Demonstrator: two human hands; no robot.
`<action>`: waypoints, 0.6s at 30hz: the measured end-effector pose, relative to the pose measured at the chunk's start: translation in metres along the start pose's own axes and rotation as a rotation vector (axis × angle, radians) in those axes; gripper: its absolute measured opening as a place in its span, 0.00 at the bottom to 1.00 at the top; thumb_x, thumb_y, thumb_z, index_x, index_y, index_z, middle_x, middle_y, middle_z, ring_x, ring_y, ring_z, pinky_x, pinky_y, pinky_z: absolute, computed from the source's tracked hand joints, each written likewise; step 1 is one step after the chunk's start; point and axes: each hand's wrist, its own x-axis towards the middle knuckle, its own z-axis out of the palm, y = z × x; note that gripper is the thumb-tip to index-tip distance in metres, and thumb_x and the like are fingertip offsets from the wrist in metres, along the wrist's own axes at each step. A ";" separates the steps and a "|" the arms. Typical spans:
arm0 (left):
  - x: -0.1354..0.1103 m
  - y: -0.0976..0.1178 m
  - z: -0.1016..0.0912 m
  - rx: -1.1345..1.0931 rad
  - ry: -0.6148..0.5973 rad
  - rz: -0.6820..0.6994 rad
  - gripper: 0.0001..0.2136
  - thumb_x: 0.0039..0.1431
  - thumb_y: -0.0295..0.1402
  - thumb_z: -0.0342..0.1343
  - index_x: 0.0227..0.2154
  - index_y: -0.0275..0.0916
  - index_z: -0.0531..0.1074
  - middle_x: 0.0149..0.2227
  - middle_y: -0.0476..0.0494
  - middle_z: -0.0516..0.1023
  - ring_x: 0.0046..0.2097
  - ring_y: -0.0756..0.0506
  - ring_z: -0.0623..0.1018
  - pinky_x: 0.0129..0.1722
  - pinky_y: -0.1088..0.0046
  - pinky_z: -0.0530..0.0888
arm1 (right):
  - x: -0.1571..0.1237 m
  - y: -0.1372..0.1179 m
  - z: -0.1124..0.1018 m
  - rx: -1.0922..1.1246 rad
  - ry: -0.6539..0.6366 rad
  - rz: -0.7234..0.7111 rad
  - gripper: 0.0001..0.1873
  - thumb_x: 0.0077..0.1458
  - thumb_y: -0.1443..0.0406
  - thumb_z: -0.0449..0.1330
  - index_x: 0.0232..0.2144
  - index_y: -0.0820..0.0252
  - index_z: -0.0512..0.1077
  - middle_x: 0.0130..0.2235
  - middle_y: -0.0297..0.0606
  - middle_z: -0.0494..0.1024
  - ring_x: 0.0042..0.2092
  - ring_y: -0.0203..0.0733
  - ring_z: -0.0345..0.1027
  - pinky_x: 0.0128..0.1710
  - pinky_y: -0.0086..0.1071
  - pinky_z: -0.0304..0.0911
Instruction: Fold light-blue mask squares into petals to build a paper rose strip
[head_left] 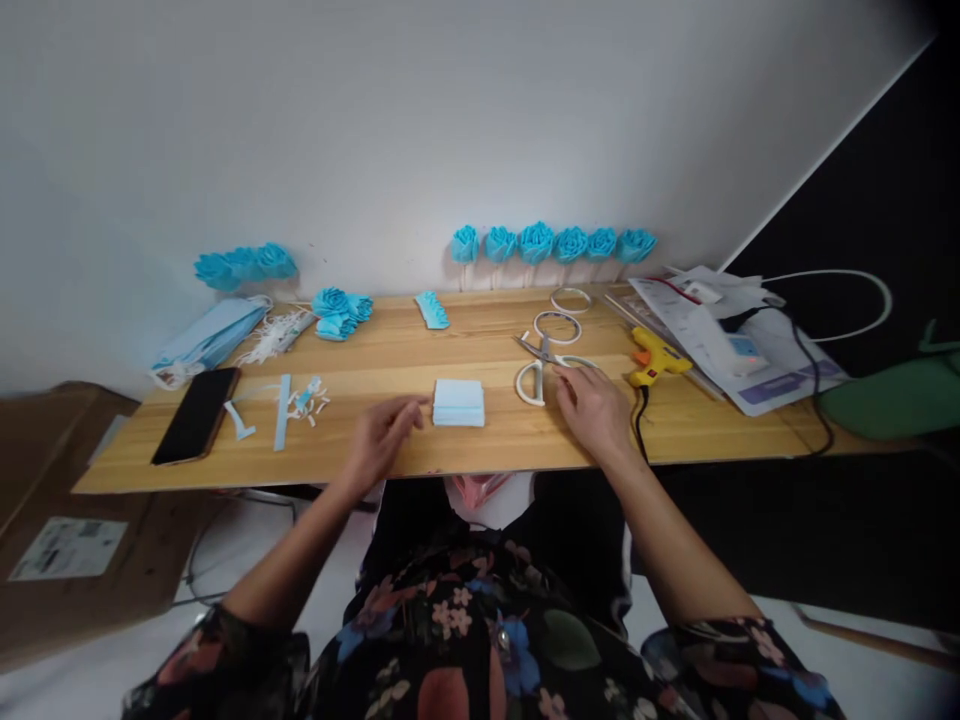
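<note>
A small stack of folded light-blue face-mask fabric lies near the table's front edge. Just left of it is my left hand, fingers loosely bent and partly apart, with nothing visible in it. My right hand rests on the table with its fingers over one white handle of a pair of scissors. The scissors lie with their blades slightly apart, pointing to the back left. The fingertips of my right hand are partly hidden, but they appear closed on that handle.
Blue fabric roses on white stems lean along the wall. Tape rolls lie behind the scissors. A yellow glue gun with a cord sits right. Left are a phone, blue masks, fabric strips and white scraps.
</note>
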 end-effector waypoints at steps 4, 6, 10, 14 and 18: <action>-0.031 -0.016 0.014 0.052 0.079 0.049 0.17 0.64 0.45 0.50 0.32 0.40 0.79 0.26 0.45 0.77 0.31 0.44 0.78 0.37 0.69 0.73 | 0.002 0.003 0.002 -0.020 0.023 0.008 0.16 0.63 0.67 0.51 0.46 0.62 0.76 0.44 0.48 0.82 0.46 0.51 0.73 0.48 0.40 0.65; -0.033 -0.025 0.019 0.085 0.103 0.071 0.16 0.65 0.44 0.50 0.34 0.40 0.80 0.28 0.44 0.80 0.34 0.43 0.80 0.39 0.67 0.74 | 0.002 0.004 0.003 -0.032 0.025 0.015 0.16 0.62 0.68 0.51 0.46 0.62 0.77 0.45 0.48 0.82 0.46 0.51 0.72 0.48 0.41 0.65; -0.031 -0.027 0.018 0.156 0.067 0.148 0.15 0.65 0.41 0.50 0.37 0.42 0.81 0.37 0.40 0.84 0.41 0.40 0.81 0.44 0.64 0.75 | 0.004 0.003 0.004 -0.050 0.022 0.016 0.16 0.61 0.68 0.52 0.45 0.62 0.77 0.44 0.48 0.82 0.46 0.51 0.73 0.47 0.40 0.65; -0.047 -0.017 0.022 0.203 -0.007 0.254 0.16 0.67 0.40 0.48 0.35 0.43 0.81 0.31 0.40 0.82 0.34 0.41 0.80 0.39 0.64 0.74 | 0.004 0.004 0.003 -0.065 0.035 0.010 0.15 0.61 0.68 0.52 0.45 0.62 0.77 0.44 0.47 0.83 0.46 0.51 0.73 0.47 0.40 0.66; -0.072 -0.016 0.055 0.109 -0.421 0.400 0.14 0.66 0.38 0.49 0.39 0.46 0.82 0.32 0.40 0.83 0.36 0.42 0.80 0.40 0.65 0.74 | 0.004 0.006 0.004 -0.076 0.032 -0.018 0.15 0.60 0.68 0.53 0.45 0.63 0.77 0.44 0.46 0.83 0.45 0.50 0.74 0.46 0.39 0.66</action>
